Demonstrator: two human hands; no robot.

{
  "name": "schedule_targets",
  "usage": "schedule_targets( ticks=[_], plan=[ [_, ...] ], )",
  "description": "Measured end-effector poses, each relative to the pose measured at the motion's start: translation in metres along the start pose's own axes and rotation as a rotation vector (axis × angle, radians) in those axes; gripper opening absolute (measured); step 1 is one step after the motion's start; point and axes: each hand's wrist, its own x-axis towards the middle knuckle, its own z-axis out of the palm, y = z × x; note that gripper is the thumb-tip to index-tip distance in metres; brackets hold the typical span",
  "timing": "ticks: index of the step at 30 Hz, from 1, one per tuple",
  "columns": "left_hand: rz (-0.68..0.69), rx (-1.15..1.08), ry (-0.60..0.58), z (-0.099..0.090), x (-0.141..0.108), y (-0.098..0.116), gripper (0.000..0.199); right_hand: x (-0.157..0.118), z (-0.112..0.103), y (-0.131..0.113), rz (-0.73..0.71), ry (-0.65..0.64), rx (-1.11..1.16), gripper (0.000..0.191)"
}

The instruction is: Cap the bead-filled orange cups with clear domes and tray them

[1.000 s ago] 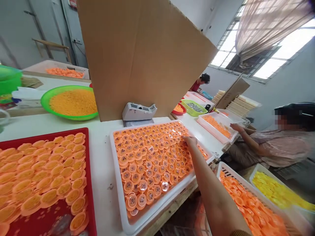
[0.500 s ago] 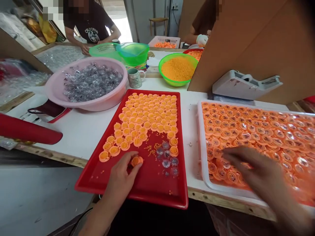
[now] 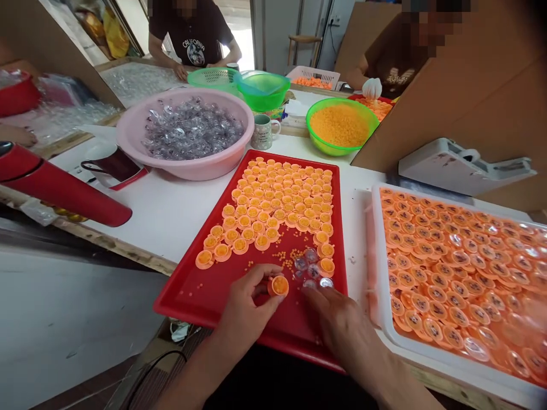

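My left hand (image 3: 252, 299) pinches a small orange toy cup (image 3: 280, 285) filled with yellow bits, tilted toward me above the red tray (image 3: 188, 299). Rows of similar orange cups on saucers (image 3: 277, 193) cover the far part of that tray. My right hand (image 3: 346, 319) reaches down over the tray's right side, its fingertips at several clear round lids (image 3: 313, 270). Whether those fingers grip a lid is hidden by the hand. Loose yellow bits (image 3: 290, 256) lie scattered beside the lids.
On the right, a white tray (image 3: 376, 273) holds many lidded orange cups. A pink basin (image 3: 183, 169) of clear lids, a mug (image 3: 262, 134) and a green bowl (image 3: 342, 149) of yellow bits stand behind. A red flask (image 3: 77, 191) lies left. Two co-workers sit across.
My right hand has moved left from above the white tray to the clear lids. The left hand still holds its cup, now turned more toward me. The camera view has shifted left.
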Motion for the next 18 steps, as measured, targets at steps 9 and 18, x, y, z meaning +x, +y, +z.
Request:
schedule_targets(
  ticks=[9, 18],
  plan=[
    [-0.12, -0.214, -0.164, -0.004, 0.002, 0.008, 0.023, 0.013, -0.01, -0.009, 0.443, 0.059, 1.11, 0.014],
    [-0.249, -0.353, -0.206, 0.005, 0.006, 0.01, 0.024, 0.011, -0.008, -0.011, 0.425, 0.132, 1.281, 0.014]
  ],
)
